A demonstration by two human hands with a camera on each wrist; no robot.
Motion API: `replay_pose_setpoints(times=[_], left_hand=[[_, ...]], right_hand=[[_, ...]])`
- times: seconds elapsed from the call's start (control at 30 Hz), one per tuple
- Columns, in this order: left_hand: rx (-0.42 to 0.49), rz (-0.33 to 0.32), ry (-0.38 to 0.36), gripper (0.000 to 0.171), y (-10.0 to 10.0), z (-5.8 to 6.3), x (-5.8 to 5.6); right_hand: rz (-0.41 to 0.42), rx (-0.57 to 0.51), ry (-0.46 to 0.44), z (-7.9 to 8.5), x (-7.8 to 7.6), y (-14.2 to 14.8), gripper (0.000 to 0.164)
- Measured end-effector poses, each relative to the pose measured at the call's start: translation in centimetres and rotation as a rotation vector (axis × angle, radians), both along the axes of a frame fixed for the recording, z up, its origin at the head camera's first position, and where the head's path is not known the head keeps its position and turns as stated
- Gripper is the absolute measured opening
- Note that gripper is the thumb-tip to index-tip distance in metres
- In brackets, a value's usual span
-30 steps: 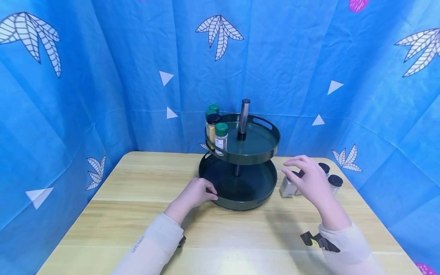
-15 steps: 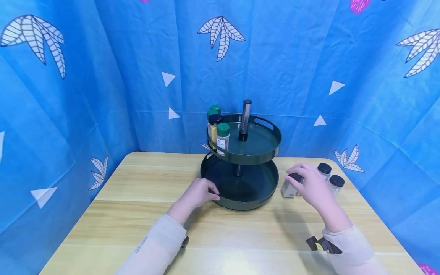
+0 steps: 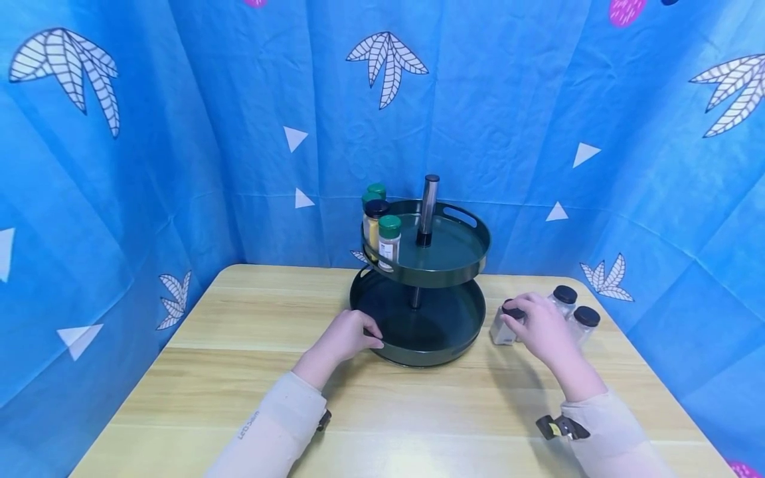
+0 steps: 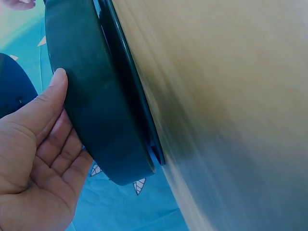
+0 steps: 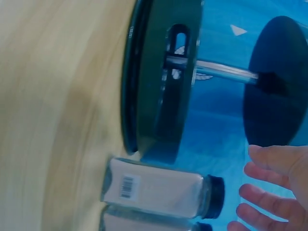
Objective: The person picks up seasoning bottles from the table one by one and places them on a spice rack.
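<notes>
One clear, square-sided jar [image 3: 502, 330] with pale contents and a black cap is standing upright on the pale wooden counter [image 3: 251, 318], its long axis vertical, at nine o'clock from the right hand [image 3: 542, 325], the nearer one. That grip is sitting apart beside the cap, fingers spread and holding nothing; whether a fingertip is brushing the cap is hard to tell. A matching jar [image 5: 144, 222] is standing just beside the first. Farther left, at nine o'clock from the jar, the dark green round lower tray [image 3: 430, 356] is resting; the left hand [image 3: 342, 337] is pinching its rim at eight o'clock, thumb outside. The jar's white label [image 5: 129, 186] is showing a barcode, its digits unreadable. The left sleeve [image 3: 269, 425] is bearing lettering that seems to begin "Let's".
</notes>
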State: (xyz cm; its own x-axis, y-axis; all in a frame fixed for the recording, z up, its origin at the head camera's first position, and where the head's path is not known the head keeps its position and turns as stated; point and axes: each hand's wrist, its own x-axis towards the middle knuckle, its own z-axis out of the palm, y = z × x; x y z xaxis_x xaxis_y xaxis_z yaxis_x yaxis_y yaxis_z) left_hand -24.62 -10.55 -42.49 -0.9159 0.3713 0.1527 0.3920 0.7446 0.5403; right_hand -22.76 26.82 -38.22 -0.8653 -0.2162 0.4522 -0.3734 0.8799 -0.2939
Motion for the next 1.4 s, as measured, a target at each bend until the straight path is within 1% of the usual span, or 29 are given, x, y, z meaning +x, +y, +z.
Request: replay_pose_setpoints(times=[0.17,0.43,0.7,0.9,1.13,1.27,1.4], left_hand=[[-0.008,0.014,-0.01,0.008,0.1,0.0,0.0],[-0.005,-0.001,0.0,0.007,0.1,0.1,0.2],[0.005,-0.005,0.011,0.008,0.1,0.2,0.2],[0.001,-0.01,0.008,0.008,0.2,0.0,0.1],[0.013,0.001,-0.007,0.008,0.1,-0.2,0.1],[0.015,-0.005,0.005,0.008,0.1,-0.2,0.1],[0.012,-0.001,0.0,0.008,0.2,-0.1,0.1]], right_hand=[[-0.018,0.01,0.007,-0.9,-0.5,0.4,0.022],[-0.045,0.013,0.009,-1.2,-0.7,0.6,0.022],[-0.057,-0.003,0.072,-1.9,-1.2,0.7,0.023],[-0.072,-0.002,0.094,-2.5,-1.5,0.5,0.024],[-0.088,0.017,0.101,-3.0,-2.0,0.1,0.027],[-0.093,0.02,0.106,-3.2,-2.1,-0.2,0.026],[-0.108,0.037,0.088,-3.3,-2.2,-0.3,0.025]])
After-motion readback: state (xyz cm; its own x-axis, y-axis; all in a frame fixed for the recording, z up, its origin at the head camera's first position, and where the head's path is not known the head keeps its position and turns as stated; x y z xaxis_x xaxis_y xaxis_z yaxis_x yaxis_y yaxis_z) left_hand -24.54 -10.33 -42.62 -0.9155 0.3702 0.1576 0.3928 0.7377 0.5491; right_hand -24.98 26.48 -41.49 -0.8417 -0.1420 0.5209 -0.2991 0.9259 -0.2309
